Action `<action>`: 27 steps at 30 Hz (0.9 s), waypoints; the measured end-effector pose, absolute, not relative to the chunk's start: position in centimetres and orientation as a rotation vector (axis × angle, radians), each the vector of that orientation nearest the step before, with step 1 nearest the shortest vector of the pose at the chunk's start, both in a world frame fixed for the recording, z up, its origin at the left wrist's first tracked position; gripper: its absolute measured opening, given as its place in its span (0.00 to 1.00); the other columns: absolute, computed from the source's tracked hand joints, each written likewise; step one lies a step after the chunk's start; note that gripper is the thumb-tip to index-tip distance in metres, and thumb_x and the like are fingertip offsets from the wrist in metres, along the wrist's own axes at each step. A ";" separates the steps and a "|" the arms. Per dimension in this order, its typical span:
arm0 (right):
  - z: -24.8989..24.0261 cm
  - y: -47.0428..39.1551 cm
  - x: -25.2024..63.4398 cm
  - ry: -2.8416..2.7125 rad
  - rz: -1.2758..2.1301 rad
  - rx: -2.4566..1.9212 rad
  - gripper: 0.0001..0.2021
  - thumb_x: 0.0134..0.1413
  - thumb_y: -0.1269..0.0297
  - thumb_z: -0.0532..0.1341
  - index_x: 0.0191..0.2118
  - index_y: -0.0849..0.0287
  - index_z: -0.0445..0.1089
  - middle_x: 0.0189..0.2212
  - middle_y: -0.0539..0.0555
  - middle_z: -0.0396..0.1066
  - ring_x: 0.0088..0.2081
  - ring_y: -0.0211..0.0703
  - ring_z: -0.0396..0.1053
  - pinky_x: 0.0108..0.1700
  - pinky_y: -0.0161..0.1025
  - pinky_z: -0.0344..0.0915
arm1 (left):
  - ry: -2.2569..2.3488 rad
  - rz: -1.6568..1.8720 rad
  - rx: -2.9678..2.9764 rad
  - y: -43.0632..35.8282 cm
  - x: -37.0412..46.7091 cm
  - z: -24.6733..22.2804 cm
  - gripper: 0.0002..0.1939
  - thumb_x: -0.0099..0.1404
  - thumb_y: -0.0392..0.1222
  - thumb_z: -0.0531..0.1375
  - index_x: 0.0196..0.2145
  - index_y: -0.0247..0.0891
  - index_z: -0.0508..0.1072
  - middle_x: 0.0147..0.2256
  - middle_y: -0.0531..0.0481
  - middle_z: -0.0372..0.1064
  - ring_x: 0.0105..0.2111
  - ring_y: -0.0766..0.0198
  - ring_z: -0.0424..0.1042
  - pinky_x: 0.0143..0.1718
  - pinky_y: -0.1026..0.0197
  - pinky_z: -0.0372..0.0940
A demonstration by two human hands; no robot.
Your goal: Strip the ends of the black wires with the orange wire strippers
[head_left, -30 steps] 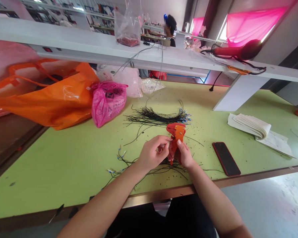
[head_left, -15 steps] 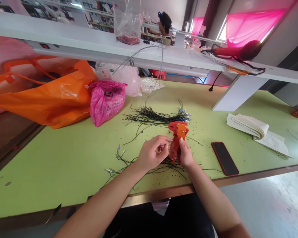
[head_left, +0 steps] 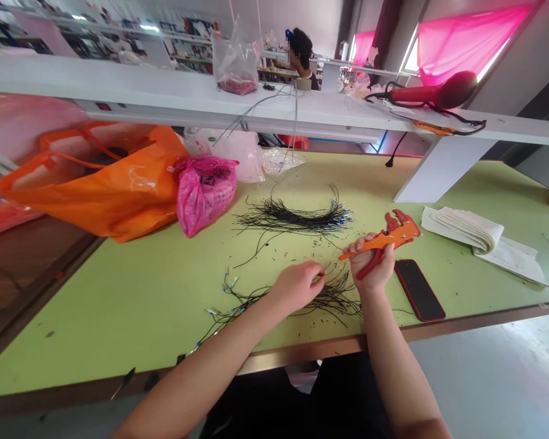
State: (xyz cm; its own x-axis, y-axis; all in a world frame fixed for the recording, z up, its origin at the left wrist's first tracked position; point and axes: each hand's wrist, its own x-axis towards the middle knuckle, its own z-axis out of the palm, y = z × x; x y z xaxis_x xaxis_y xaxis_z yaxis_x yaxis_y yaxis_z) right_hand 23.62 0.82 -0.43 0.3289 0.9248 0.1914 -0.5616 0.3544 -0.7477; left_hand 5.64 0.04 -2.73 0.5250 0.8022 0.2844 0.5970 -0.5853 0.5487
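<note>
Wire stripper (head_left: pixel 388 239), orange body with red jaw and red lower handle: one, raised above the right-centre part of the green tabletop (head_left: pixel 132 292), gripped in the right hand (head_left: pixel 373 273), fingers wrapped about the handles. Long axis runs left to right, rising slightly towards the right; the head points right, towards the folded papers (head_left: pixel 464 228), the orange handle's end points left, and the red jaw lies on the side facing the shelf (head_left: pixel 329 108). The red handle slants down and left below the palm. Left hand (head_left: pixel 302 285): curled, thumb and forefinger drawn together over the near wire bundle (head_left: pixel 336 297); whether a wire is pinched there, cannot tell. Near bundle: black wires, loosely spread, lengthwise left to right, blue-tipped ends to the left, part of it hidden under the left hand and forearm. Far wire bundle (head_left: pixel 302 216): black, bowed, lengthwise left to right, blue-tipped ends massed at the right. Phone (head_left: pixel 419 291), red-edged, screen dark: just beside the right wrist, long axis slanting from upper left to lower right. Left side: pink plastic bag (head_left: pixel 208 195) against an orange tote bag (head_left: pixel 119 201). On the shelf: red handheld blower (head_left: pixel 421 95); clear plastic bag (head_left: pixel 235 67), reddish contents.
</note>
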 end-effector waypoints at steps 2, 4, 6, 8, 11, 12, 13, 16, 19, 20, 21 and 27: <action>-0.3 1.0 24.2 -0.658 1.025 -0.616 0.20 0.56 0.38 0.60 0.33 0.52 0.68 0.23 0.48 0.64 0.25 0.44 0.66 0.36 0.49 0.75 | 1.135 0.601 2.474 -0.5 6.8 -3.3 0.10 0.70 0.40 0.59 0.47 0.39 0.77 0.47 0.45 0.79 0.44 0.55 0.79 0.45 0.54 0.74; -0.4 1.0 24.2 -0.669 1.043 -0.587 0.20 0.56 0.39 0.60 0.33 0.52 0.68 0.23 0.48 0.64 0.26 0.44 0.67 0.37 0.49 0.75 | 1.113 0.534 2.601 -1.3 7.1 -4.0 0.22 0.69 0.44 0.62 0.59 0.37 0.71 0.60 0.39 0.71 0.58 0.48 0.72 0.57 0.48 0.69; -0.7 0.9 23.8 -0.698 1.088 -0.585 0.20 0.57 0.39 0.60 0.33 0.52 0.69 0.23 0.48 0.65 0.26 0.44 0.68 0.38 0.50 0.76 | 1.159 0.466 2.713 -2.1 6.5 -4.8 0.32 0.69 0.48 0.63 0.66 0.35 0.63 0.67 0.35 0.61 0.66 0.43 0.62 0.63 0.42 0.62; -1.0 0.7 23.1 -0.734 1.129 -0.606 0.20 0.58 0.39 0.59 0.34 0.52 0.69 0.24 0.49 0.66 0.27 0.45 0.69 0.38 0.50 0.76 | 1.256 0.398 2.752 -2.9 5.4 -5.9 0.32 0.72 0.51 0.59 0.69 0.36 0.60 0.69 0.36 0.58 0.68 0.42 0.58 0.65 0.39 0.60; -1.2 0.4 22.3 -0.780 1.170 -0.617 0.21 0.55 0.38 0.61 0.35 0.52 0.69 0.24 0.50 0.67 0.28 0.46 0.69 0.37 0.49 0.75 | 1.330 0.298 2.756 -3.7 3.7 -7.5 0.27 0.76 0.49 0.52 0.69 0.43 0.60 0.69 0.41 0.59 0.69 0.43 0.57 0.65 0.39 0.59; -1.2 0.4 22.1 -0.790 1.180 -0.613 0.21 0.54 0.37 0.61 0.35 0.52 0.70 0.25 0.50 0.68 0.28 0.46 0.69 0.37 0.49 0.75 | 1.342 0.275 2.753 -3.8 3.3 -7.8 0.26 0.77 0.48 0.51 0.69 0.45 0.60 0.69 0.43 0.58 0.70 0.44 0.56 0.65 0.39 0.58; -1.2 0.3 22.1 -0.794 1.187 -0.607 0.21 0.54 0.38 0.62 0.35 0.52 0.70 0.25 0.50 0.68 0.28 0.46 0.69 0.37 0.49 0.75 | 1.346 0.261 2.749 -3.9 3.0 -7.9 0.26 0.77 0.48 0.50 0.70 0.46 0.60 0.70 0.44 0.57 0.70 0.44 0.55 0.66 0.39 0.57; -1.0 0.2 22.2 -0.783 1.187 -0.571 0.21 0.55 0.38 0.62 0.36 0.53 0.70 0.25 0.50 0.68 0.28 0.45 0.69 0.37 0.48 0.75 | 1.283 0.239 2.716 -2.8 2.2 -6.5 0.38 0.71 0.64 0.54 0.71 0.43 0.57 0.71 0.41 0.52 0.71 0.42 0.51 0.67 0.40 0.55; -0.9 0.4 22.8 -0.733 1.158 -0.522 0.20 0.56 0.40 0.62 0.35 0.53 0.71 0.25 0.50 0.68 0.28 0.44 0.69 0.37 0.48 0.76 | 1.180 0.197 2.644 0.6 1.7 -3.7 0.46 0.64 0.73 0.57 0.69 0.43 0.61 0.67 0.40 0.61 0.65 0.44 0.64 0.61 0.49 0.63; -0.9 0.5 23.0 -0.709 1.147 -0.510 0.19 0.56 0.40 0.62 0.35 0.53 0.71 0.25 0.49 0.68 0.28 0.44 0.69 0.37 0.48 0.76 | 1.218 0.193 2.616 2.2 1.7 -2.9 0.37 0.68 0.69 0.56 0.66 0.46 0.66 0.64 0.43 0.67 0.60 0.48 0.70 0.57 0.52 0.66; -0.9 0.6 23.1 -0.685 1.139 -0.502 0.19 0.57 0.41 0.62 0.35 0.53 0.71 0.25 0.49 0.68 0.28 0.44 0.69 0.37 0.48 0.76 | 1.354 0.190 2.592 4.0 1.8 -2.2 0.28 0.72 0.64 0.54 0.61 0.47 0.72 0.58 0.46 0.73 0.54 0.51 0.74 0.51 0.55 0.68; -1.4 1.2 23.4 -0.632 1.130 -0.560 0.19 0.56 0.41 0.62 0.35 0.52 0.68 0.26 0.49 0.67 0.29 0.44 0.70 0.37 0.47 0.76 | 1.554 0.084 2.710 12.5 4.2 -3.0 0.16 0.74 0.39 0.52 0.46 0.36 0.79 0.45 0.40 0.75 0.45 0.55 0.74 0.41 0.59 0.65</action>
State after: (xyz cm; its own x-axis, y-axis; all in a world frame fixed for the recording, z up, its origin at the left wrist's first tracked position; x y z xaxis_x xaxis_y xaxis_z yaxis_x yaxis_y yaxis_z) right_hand 23.42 1.16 -1.41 0.2920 0.9402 0.1752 -0.6413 0.3284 -0.6935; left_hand 4.23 12.45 -2.97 0.5041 0.8628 0.0386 0.8619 -0.5054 0.0414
